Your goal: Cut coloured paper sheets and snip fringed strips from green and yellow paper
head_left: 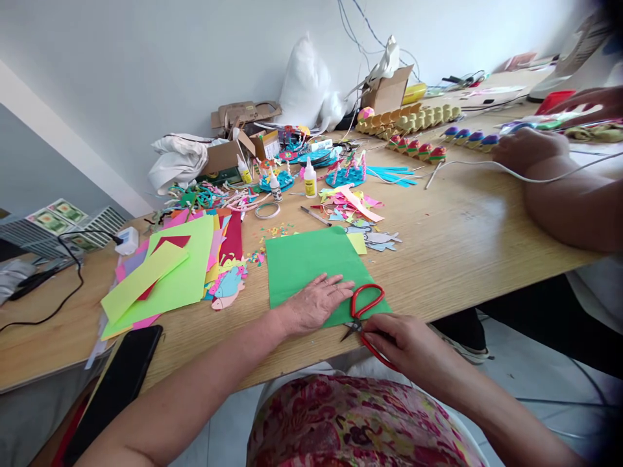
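A sheet of green paper (pixel 311 259) lies flat on the wooden table in front of me. My left hand (pixel 316 303) rests palm down on its near part, fingers stretched toward the right. At the sheet's lower right corner, my right hand (pixel 396 337) grips one red handle of a pair of scissors (pixel 367 301). The other handle loop stands away from my fingers, over the paper's edge. The short metal blades point left and toward me, slightly parted. Just beyond the sheet are grey fish cutouts (pixel 372 235) and a yellow paper piece (pixel 357 243).
Coloured paper sheets (pixel 187 272), fish cutouts (pixel 228 285) and a black phone (pixel 119 383) lie to the left. Behind stand a glue bottle (pixel 310 180) and paper scraps (pixel 353 202). Another person's arm (pixel 559 188) rests on the right, near painted egg-carton pieces (pixel 470 138).
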{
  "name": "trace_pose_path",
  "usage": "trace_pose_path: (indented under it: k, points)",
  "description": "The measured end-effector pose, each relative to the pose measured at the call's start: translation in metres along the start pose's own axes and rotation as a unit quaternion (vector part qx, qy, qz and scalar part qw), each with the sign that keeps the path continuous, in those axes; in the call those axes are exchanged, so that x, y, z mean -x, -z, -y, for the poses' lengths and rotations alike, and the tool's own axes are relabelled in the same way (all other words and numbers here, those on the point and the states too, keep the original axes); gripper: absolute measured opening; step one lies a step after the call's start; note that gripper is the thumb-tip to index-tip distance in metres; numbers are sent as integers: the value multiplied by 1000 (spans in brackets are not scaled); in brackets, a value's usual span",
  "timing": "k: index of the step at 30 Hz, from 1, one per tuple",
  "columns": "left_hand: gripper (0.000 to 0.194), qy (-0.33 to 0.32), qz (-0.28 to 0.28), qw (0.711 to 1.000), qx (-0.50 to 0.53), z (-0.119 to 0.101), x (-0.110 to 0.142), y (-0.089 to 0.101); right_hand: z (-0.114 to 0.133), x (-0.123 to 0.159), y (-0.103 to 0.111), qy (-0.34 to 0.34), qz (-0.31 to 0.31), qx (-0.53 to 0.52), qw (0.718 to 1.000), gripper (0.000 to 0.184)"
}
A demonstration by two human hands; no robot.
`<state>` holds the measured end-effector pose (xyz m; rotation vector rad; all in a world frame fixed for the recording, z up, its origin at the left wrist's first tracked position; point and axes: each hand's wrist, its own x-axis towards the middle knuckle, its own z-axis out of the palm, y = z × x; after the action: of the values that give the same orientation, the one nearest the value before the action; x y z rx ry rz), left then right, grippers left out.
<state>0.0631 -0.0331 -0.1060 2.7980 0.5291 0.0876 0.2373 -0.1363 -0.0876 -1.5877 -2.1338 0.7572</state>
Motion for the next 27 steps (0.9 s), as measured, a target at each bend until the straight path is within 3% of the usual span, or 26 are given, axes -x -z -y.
trace_pose_path:
  k: [11, 14, 18, 22, 27]
  points:
    - [34, -12, -15, 1000, 16, 4, 0, 2, 3, 3, -5, 24, -7, -11, 1000, 23]
    - [33, -33, -16, 999, 14, 14, 12, 13, 2, 2, -6, 29, -9, -7, 1000, 23]
    - [36, -1, 2, 1000, -27, 29, 37, 22, 0, 2, -6, 43, -27, -17, 999, 23]
    - [39, 14, 10, 999, -46, 30, 49, 16, 0, 1, -8, 48, -31, -20, 998, 21]
    - [39, 25, 5, 998, -56, 23, 46, 11, 0, -4, -8, 43, -22, -13, 999, 20]
